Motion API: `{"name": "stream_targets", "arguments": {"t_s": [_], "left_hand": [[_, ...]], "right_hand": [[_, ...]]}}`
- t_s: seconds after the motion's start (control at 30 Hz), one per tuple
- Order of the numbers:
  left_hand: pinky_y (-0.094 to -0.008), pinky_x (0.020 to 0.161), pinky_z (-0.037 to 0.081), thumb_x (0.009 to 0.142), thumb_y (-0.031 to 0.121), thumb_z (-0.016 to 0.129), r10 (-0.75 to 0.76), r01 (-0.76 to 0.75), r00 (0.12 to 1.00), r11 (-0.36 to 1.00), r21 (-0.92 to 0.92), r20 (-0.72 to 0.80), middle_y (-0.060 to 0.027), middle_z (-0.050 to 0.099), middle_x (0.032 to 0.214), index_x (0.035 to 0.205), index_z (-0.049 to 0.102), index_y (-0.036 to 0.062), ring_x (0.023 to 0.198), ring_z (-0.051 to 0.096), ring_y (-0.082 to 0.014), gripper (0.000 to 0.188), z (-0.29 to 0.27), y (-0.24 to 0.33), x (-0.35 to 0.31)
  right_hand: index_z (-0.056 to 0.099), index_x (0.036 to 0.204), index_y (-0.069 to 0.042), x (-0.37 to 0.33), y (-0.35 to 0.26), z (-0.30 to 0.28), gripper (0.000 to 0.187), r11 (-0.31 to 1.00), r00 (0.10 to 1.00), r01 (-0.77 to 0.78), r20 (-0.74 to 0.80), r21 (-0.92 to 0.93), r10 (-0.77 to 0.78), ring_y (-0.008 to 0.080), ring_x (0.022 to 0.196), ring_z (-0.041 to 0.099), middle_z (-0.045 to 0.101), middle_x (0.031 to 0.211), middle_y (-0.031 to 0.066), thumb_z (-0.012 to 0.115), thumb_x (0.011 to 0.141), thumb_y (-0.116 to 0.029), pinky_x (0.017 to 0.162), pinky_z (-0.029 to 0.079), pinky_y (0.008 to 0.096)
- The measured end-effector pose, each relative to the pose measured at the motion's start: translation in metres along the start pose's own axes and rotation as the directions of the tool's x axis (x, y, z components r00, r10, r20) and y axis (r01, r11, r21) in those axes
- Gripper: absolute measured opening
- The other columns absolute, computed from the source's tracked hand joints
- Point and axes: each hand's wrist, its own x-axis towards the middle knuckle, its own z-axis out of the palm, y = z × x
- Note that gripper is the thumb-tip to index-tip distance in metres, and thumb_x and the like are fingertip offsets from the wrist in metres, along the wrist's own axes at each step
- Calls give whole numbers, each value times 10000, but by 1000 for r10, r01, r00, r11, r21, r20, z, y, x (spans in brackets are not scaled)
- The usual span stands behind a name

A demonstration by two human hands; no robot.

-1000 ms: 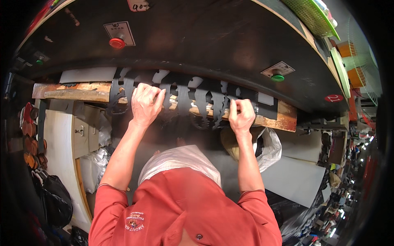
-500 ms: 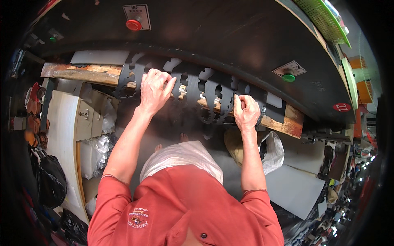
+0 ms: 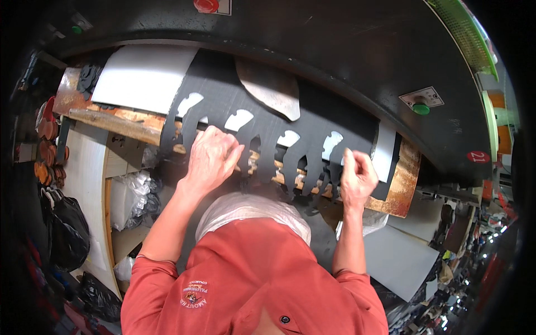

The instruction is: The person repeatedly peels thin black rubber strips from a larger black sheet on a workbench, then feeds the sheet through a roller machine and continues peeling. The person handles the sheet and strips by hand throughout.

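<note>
A black sheet (image 3: 218,84) with rows of curved cut-outs lies on a worn wooden board (image 3: 120,124), its ragged near edge hanging in strips over the front. My left hand (image 3: 212,159) is closed on that near edge, left of the middle, fingers curled over a strip. Farther right, my right hand (image 3: 358,177) has thumb and fingers bent together at the same edge; the exact grip is partly hidden. A pale grey, rounded flat piece (image 3: 271,89) rests on top of the sheet. White sheets (image 3: 142,72) show underneath and through the holes.
Above the board spans a dark machine beam (image 3: 335,50) with a red button (image 3: 206,4) and a green button (image 3: 421,109). A green perforated basket (image 3: 466,33) is at upper right. A cabinet (image 3: 84,184) and black plastic bag (image 3: 67,237) stand left; a grey panel (image 3: 399,265) leans right.
Both hands have moved nearer to me, the right one also rightward. More of the black sheet now shows, flatter, along with the pale rounded piece. My view has shifted too.
</note>
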Motion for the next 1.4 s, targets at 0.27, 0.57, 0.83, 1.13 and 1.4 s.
{"name": "stream_targets", "arguments": {"t_s": [0.27, 0.57, 0.83, 1.13, 1.4], "left_hand": [[-437, 1161, 478, 1026, 45, 616, -132, 129, 974, 991, -30, -184, -252, 641, 1442, 1442, 621, 23, 1399, 587, -403, 417, -27, -41, 14], [-561, 1289, 268, 995, 107, 705, -115, 127, 990, 981, 149, -86, -201, 472, 1650, 1642, 386, 19, 1573, 380, -400, 726, -13, -50, -48], [-578, 1240, 347, 968, 140, 759, -69, 89, 992, 977, 193, -106, -215, 550, 1578, 1496, 568, 26, 1510, 466, -419, 573, -22, -40, -58], [-597, 1218, 369, 958, 134, 772, -56, 82, 990, 974, 209, -127, -216, 574, 1549, 1477, 579, 27, 1478, 499, -436, 565, -18, -41, -58], [-576, 1244, 346, 968, 136, 764, -83, 103, 990, 978, 181, -116, -214, 572, 1561, 1464, 607, 9, 1512, 470, -413, 535, -19, -43, -57]], "right_hand": [[506, 1528, 26, -7, -83, 127, 1008, 825, 740, 533, 575, -186, -349, 522, 1407, 461, 374, 1591, 383, 938, 726, -406, 1181, 420, 538], [648, 1447, -51, -46, -100, 115, 920, 940, 731, 340, 618, 39, -290, 454, 1356, 489, 448, 1555, 317, 910, 601, -299, 1156, 436, 521], [561, 1497, 81, -24, -70, 57, 998, 907, 717, -96, 660, 410, -223, 295, 1454, 503, 527, 1554, 201, 975, 655, -259, 1243, 340, 420], [569, 1482, 80, -26, -49, -25, 975, 885, 830, 56, 471, 462, -299, 396, 1479, 486, 445, 1599, 293, 956, 667, -289, 1232, 373, 489], [624, 1457, 14, -31, -31, -48, 912, 932, 853, 161, 429, 325, -297, 406, 1476, 486, 456, 1592, 290, 937, 644, -253, 1211, 393, 512]]}}
